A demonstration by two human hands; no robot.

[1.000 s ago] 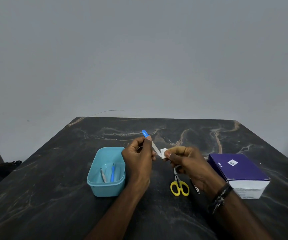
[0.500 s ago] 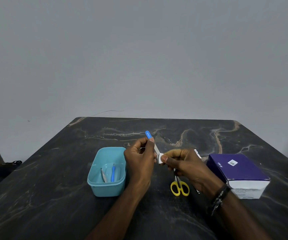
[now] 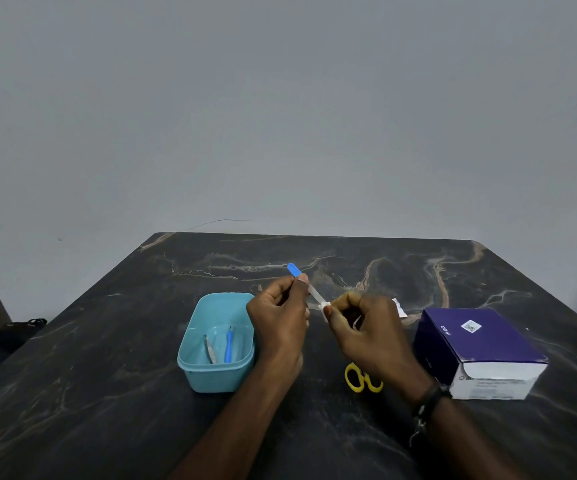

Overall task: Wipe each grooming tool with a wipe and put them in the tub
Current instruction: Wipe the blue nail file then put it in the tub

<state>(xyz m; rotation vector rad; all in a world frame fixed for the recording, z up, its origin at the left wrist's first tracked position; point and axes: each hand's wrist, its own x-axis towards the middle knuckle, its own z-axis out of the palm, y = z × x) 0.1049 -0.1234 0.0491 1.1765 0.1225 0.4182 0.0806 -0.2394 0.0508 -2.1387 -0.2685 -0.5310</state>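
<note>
My left hand [image 3: 280, 320] pinches a nail file with a blue handle [image 3: 294, 270] near its handle end, holding it up over the table. My right hand [image 3: 366, 332] pinches a small white wipe [image 3: 325, 308] folded round the file's metal blade. The light blue tub [image 3: 216, 341] stands just left of my left hand and holds metal tweezers [image 3: 209, 348] and a blue-handled tool [image 3: 228, 344]. Yellow-handled scissors [image 3: 358, 379] lie on the table under my right wrist, their blades hidden.
A purple and white box [image 3: 477, 351] sits on the right of the dark marble table [image 3: 107, 393]. A torn white wrapper [image 3: 399, 306] lies behind my right hand. A grey wall rises behind the table's far edge.
My right hand has slid the wipe along the file's blade, first toward the handle, then a little back toward the tip. My left hand has kept its hold.
</note>
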